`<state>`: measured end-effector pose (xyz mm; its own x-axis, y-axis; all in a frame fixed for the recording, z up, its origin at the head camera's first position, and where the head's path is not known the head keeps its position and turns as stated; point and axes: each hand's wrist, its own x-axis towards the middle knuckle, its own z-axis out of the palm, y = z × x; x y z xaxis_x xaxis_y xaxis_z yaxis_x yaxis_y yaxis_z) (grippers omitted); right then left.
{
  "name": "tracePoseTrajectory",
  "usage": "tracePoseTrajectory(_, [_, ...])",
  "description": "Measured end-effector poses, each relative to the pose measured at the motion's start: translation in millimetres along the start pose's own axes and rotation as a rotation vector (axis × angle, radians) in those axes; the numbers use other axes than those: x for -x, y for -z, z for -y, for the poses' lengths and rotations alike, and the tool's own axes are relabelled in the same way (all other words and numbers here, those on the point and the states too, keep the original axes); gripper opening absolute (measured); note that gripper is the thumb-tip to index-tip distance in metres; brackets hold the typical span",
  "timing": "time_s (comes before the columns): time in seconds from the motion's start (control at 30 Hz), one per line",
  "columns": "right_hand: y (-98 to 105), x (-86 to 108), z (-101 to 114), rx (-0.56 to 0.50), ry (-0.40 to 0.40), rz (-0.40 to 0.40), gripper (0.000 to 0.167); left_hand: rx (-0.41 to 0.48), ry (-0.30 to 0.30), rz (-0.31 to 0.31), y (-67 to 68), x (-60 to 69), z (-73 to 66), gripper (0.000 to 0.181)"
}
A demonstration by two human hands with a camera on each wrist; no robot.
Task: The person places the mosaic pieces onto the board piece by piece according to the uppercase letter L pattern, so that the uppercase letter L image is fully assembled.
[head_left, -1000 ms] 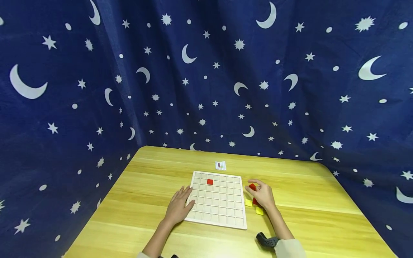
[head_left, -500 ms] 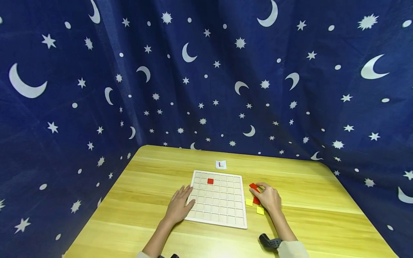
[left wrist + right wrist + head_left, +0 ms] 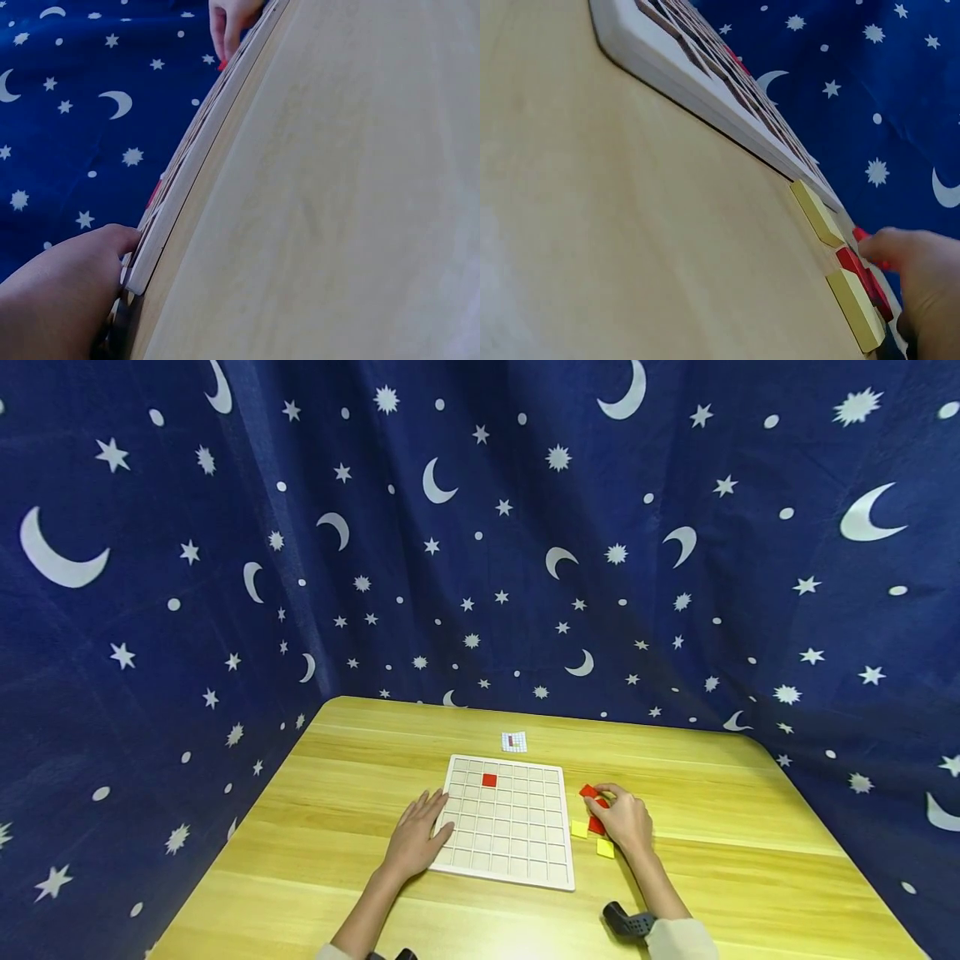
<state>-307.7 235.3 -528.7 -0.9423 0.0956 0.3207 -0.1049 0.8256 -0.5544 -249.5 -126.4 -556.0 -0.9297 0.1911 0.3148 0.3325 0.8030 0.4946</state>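
A white gridded board (image 3: 498, 875) lies on the table with one red square tile (image 3: 489, 781) in a cell near its far side. My left hand (image 3: 415, 837) rests on the board's left edge, fingers extended. To the right of the board, my right hand (image 3: 628, 820) pinches a red tile (image 3: 885, 265) between thumb and fingers, low over the table. Red tiles (image 3: 596, 826) lie close together around these fingertips, partly hidden by the hand. Two yellow tiles, one nearer the board (image 3: 579, 829) and one nearer the wrist (image 3: 605, 848), lie beside them.
A small card (image 3: 513, 742) printed with a grid and coloured marks lies beyond the board on the wooden table (image 3: 720, 827). Dark blue curtains (image 3: 480, 568) with moons and stars hang behind and at the sides. A black wrist device (image 3: 628, 921) sits on the right forearm.
My right hand has shifted slightly right and nearer the red tiles, its fingers drawing closer together. More red shows at its fingertips. The left hand and the board have stayed put.
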Motion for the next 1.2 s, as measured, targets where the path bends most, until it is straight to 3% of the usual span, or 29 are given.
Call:
tracePoseTrajectory(0.2, [-4.5, -0.3, 5.9, -0.144, 0.157, -0.012, 0.029, 0.004, 0.009, 0.009, 0.3, 0.1, -0.3, 0.054])
tracePoseTrajectory(0.33, [-7.3, 2.4, 19.3, -0.237, 0.257, 0.021, 0.028, 0.0, 0.011, 0.011, 1.2, 0.0, -0.3, 0.054])
tracePoseTrajectory(0.57, [-27.9, 5.6, 53.0, -0.278, 0.406, 0.068, 0.026, 0.0, 0.003, 0.005, 1.3, 0.3, -0.6, 0.054])
tracePoseTrajectory(0.9, [-62.0, 3.2, 109.0, -0.273, 0.461, 0.133, 0.025, 0.001, -0.008, -0.014, 1.7, -1.8, -0.3, 0.053])
tracePoseTrajectory(1.2, [-80.4, 5.4, 114.8, -0.248, 0.436, 0.158, 0.026, 0.005, 0.008, -0.001, 0.9, -0.8, -0.9, 0.053])
